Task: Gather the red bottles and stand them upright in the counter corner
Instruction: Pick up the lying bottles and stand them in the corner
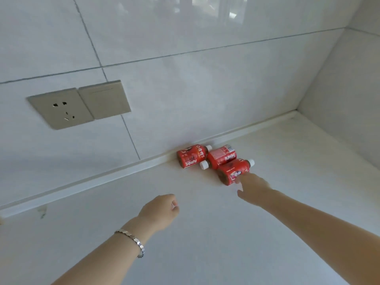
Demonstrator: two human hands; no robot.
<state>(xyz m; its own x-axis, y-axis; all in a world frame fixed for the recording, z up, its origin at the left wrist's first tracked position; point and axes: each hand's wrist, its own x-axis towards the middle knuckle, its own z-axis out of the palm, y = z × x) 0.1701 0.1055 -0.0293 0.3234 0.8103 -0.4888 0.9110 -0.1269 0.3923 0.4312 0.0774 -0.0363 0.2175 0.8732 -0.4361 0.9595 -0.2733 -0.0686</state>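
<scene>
reaching with spread fingers, the right hand touched the nearest of three toppled red bottles by the backsplash, left hand clenched empty; gripping and righting seemed next.

- We read "JUICE" in white capitals on the red label of the middle bottle, lying on its side on the counter; the word runs along the bottle's length.
- On that same label, we spot a white barcode patch near the bottle's base end; its digits are too small for us to read.
- We see "JUICE" again on the left bottle, upside down from where we stand, low on its red label.
- Above it, white characters run across that label, and we cannot make them out.
- The near bottle shows only a small picture and blurred print.
</scene>
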